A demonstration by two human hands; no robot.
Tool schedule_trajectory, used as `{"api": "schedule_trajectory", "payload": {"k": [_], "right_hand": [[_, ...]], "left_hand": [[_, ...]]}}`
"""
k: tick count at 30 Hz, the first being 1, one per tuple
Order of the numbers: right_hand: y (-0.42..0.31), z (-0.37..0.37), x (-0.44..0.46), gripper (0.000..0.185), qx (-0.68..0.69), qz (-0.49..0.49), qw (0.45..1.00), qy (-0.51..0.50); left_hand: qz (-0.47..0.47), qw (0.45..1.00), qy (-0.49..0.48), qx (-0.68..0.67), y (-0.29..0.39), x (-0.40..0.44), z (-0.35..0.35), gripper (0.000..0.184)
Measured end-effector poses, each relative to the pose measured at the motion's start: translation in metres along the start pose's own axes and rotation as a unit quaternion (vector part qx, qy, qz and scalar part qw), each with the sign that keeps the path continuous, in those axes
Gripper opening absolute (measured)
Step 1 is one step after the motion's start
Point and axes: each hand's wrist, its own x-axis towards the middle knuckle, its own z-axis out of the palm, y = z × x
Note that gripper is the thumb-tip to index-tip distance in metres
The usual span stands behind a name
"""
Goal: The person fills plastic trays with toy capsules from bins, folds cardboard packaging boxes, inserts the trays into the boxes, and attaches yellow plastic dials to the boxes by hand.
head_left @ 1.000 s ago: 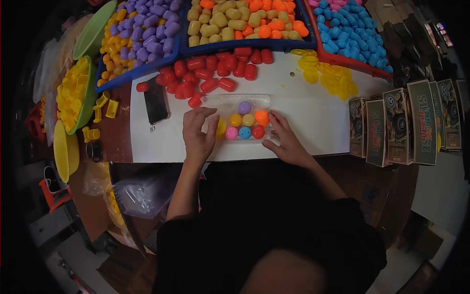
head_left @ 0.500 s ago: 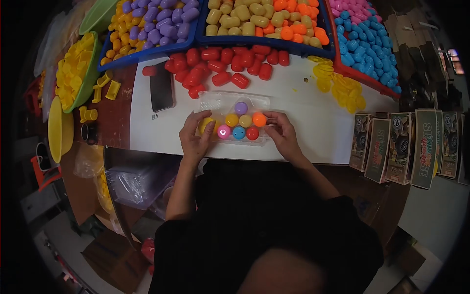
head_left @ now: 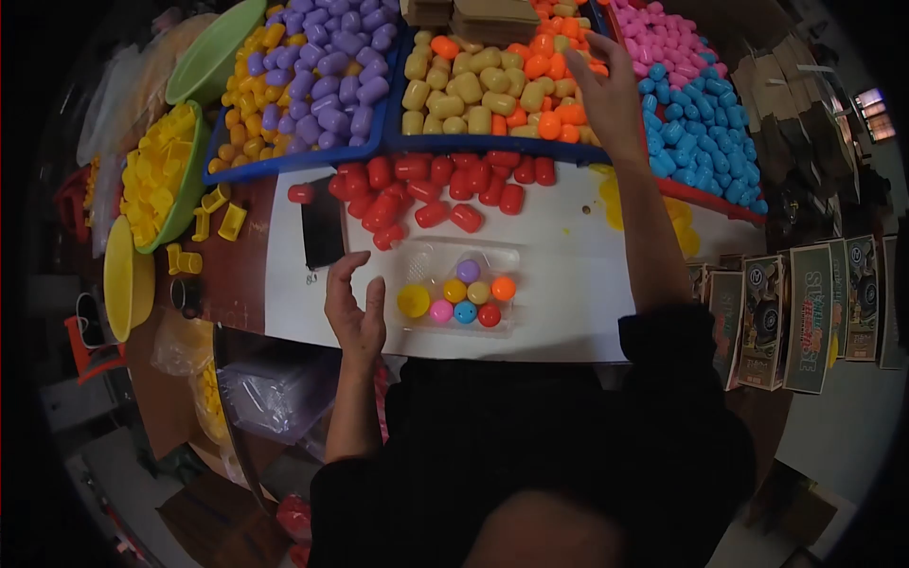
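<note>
A clear plastic tray (head_left: 417, 260) lies on the white board, holding several small coloured pieces and a yellow disc-like piece (head_left: 414, 301) at its left end. The round-looking pieces include a purple one (head_left: 468, 271), an orange one (head_left: 504, 288) and a pink one (head_left: 441, 310). Just left of the tray, my left hand (head_left: 355, 312) is open, thumb and fingers apart, holding nothing. My right hand (head_left: 611, 90) reaches over the right side of a blue bin (head_left: 492, 144) of tan and orange capsules. Its fingers are spread, with nothing visible in them.
Red capsules (head_left: 433, 215) lie loose behind the tray, beside a dark phone (head_left: 323, 235). Another blue bin (head_left: 284, 158) holds purple and orange-yellow capsules. A red bin (head_left: 710, 202) has blue and pink ones. Cardboard pieces (head_left: 492, 19) sit at the back; printed boxes (head_left: 810, 317) stand right.
My right hand has left the tray and reached far forward over the bin. My left hand has moved off the yellow piece to the left. The camera view has tilted up.
</note>
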Motion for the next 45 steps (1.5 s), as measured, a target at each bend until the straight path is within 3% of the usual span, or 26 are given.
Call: {"api": "schedule_trajectory", "payload": {"k": [1, 4, 6, 11, 13, 14, 15, 17, 19, 21, 23, 25, 27, 29, 31, 32, 33, 34, 35, 36, 38, 41, 42, 43, 44, 45], "right_hand": [[0.021, 0.023, 0.034, 0.058, -0.115, -0.083, 0.99, 0.017], [0.093, 0.103, 0.1, 0.077, -0.2, -0.086, 0.975, 0.041], [0.098, 0.13, 0.131, 0.085, -0.142, 0.107, 0.981, -0.08], [0.115, 0.125, 0.169, 0.077, -0.134, 0.16, 0.962, -0.179], [0.08, 0.083, 0.153, 0.067, -0.271, 0.127, 0.953, -0.053], [0.061, 0.059, 0.136, 0.067, -0.281, 0.131, 0.949, -0.062], [0.041, 0.034, 0.113, 0.066, -0.225, 0.084, 0.97, -0.044], [-0.006, -0.012, 0.051, 0.063, -0.158, 0.028, 0.986, -0.044], [-0.03, -0.042, -0.013, 0.061, -0.155, 0.026, 0.985, -0.074], [-0.031, -0.068, -0.062, 0.048, -0.03, 0.135, 0.99, -0.026], [-0.019, -0.099, -0.098, 0.048, 0.054, 0.215, 0.974, 0.048], [-0.026, -0.14, -0.124, 0.053, 0.244, 0.277, 0.929, -0.022], [-0.03, -0.172, -0.135, 0.055, 0.245, 0.298, 0.922, -0.026], [-0.037, -0.178, -0.131, 0.059, 0.249, 0.318, 0.914, -0.022], [-0.046, -0.176, -0.116, 0.063, 0.191, 0.241, 0.942, 0.135], [-0.039, -0.18, -0.125, 0.061, 0.146, 0.212, 0.961, 0.097], [-0.042, -0.177, -0.137, 0.061, 0.15, 0.205, 0.963, 0.095], [-0.05, -0.171, -0.154, 0.063, 0.101, 0.112, 0.987, 0.062], [-0.055, -0.17, -0.17, 0.065, 0.051, 0.02, 0.998, 0.03], [-0.056, -0.173, -0.183, 0.065, 0.052, 0.02, 0.998, 0.025], [-0.059, -0.182, -0.2, 0.071, -0.185, -0.146, 0.971, -0.029], [-0.069, -0.183, -0.208, 0.07, -0.156, -0.2, 0.967, 0.035], [-0.063, -0.197, -0.221, 0.063, -0.115, -0.15, 0.982, -0.016], [-0.056, -0.205, -0.23, 0.056, -0.074, -0.102, 0.99, -0.068], [-0.04, -0.188, -0.234, 0.048, 0.146, -0.224, 0.96, 0.085], [-0.05, -0.191, -0.228, 0.048, 0.146, -0.227, 0.959, 0.083]], "left_hand": [[0.005, 1.0, -0.007, 0.015, 0.003, 0.003, 0.0, 0.029], [0.055, 0.995, -0.039, 0.071, 0.029, 0.014, 0.008, 0.02], [0.085, 0.991, -0.057, 0.087, 0.034, 0.022, 0.013, 0.017], [0.107, 0.984, -0.092, 0.104, 0.038, 0.054, 0.018, 0.017], [0.122, 0.981, -0.101, 0.109, 0.038, 0.079, 0.022, 0.032], [-0.007, 0.997, -0.08, -0.015, 0.049, 0.091, 0.031, 0.044], [-0.14, 0.979, -0.054, -0.139, 0.055, 0.106, 0.044, 0.055], [-0.111, 0.984, -0.07, -0.119, 0.058, 0.137, 0.07, 0.069], [0.063, 0.98, -0.149, -0.113, 0.067, 0.154, 0.099, 0.074], [0.124, 0.969, -0.207, -0.055, 0.093, 0.147, 0.117, 0.072], [0.119, 0.969, -0.216, 0.0, 0.094, 0.129, 0.142, 0.071], [0.121, 0.966, -0.218, 0.061, 0.097, 0.105, 0.162, 0.07], [0.088, 0.907, -0.297, 0.284, 0.102, 0.065, 0.172, 0.073], [0.1, 0.864, -0.396, 0.295, 0.102, 0.02, 0.175, 0.081], [0.17, 0.854, -0.414, 0.266, 0.078, -0.013, 0.174, 0.083], [0.239, 0.84, -0.428, 0.233, 0.07, -0.017, 0.172, 0.085], [0.215, 0.861, -0.441, 0.134, 0.071, -0.01, 0.164, 0.087], [0.214, 0.863, -0.436, 0.136, 0.078, -0.002, 0.163, 0.087], [0.216, 0.906, -0.364, -0.011, 0.087, 0.007, 0.161, 0.085], [0.212, 0.923, -0.281, -0.158, 0.094, 0.011, 0.158, 0.082], [0.192, 0.922, -0.306, -0.142, 0.095, 0.003, 0.157, 0.08], [0.342, 0.881, -0.301, -0.124, 0.09, -0.006, 0.162, 0.075], [0.344, 0.88, -0.303, -0.125, 0.091, -0.008, 0.161, 0.075], [0.279, 0.892, -0.271, -0.229, 0.091, -0.012, 0.16, 0.073], [0.211, 0.89, -0.233, -0.329, 0.092, -0.014, 0.16, 0.072], [0.173, 0.873, -0.235, -0.39, 0.091, -0.018, 0.162, 0.073]]}}
